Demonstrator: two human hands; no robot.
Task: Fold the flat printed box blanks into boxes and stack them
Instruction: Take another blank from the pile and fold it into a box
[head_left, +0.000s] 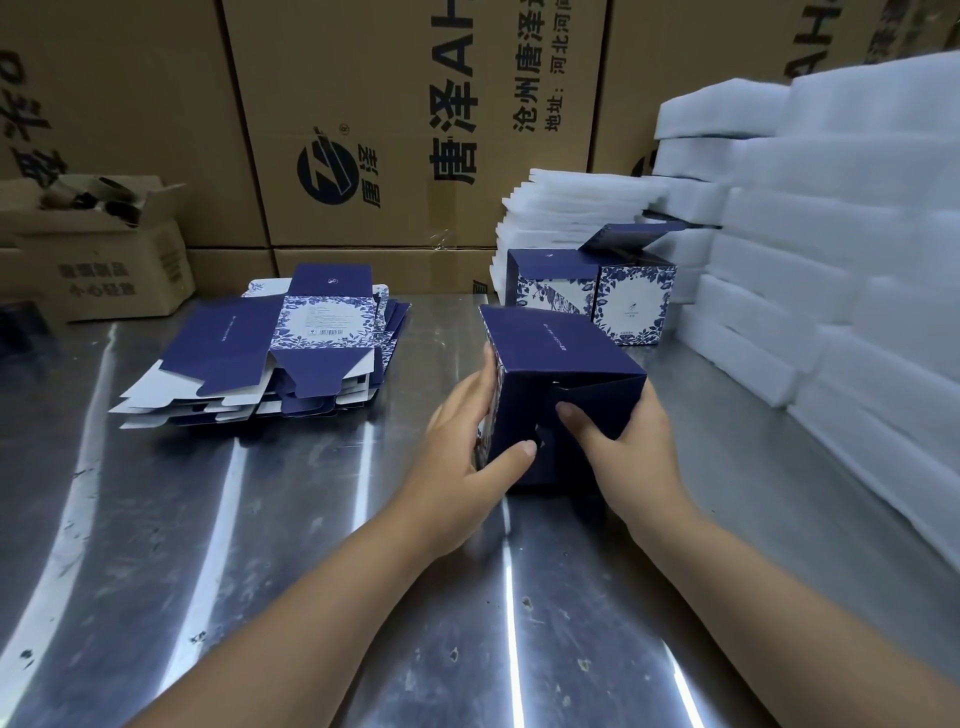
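A dark blue printed box (550, 353) lies on its side on the steel table (260, 519), its flapped end facing me. My left hand (467, 441) grips its left side, thumb on the end flaps. My right hand (628, 447) holds the right side, with its thumb pressing the flaps in. A pile of flat blue-and-white box blanks (270, 353) lies to the left. Two folded boxes (592, 291) stand behind, lids open.
White foam sheets (831, 249) are stacked high along the right side and behind the folded boxes. Big brown cartons (405, 130) wall off the back. A small open carton (98, 249) sits at the back left.
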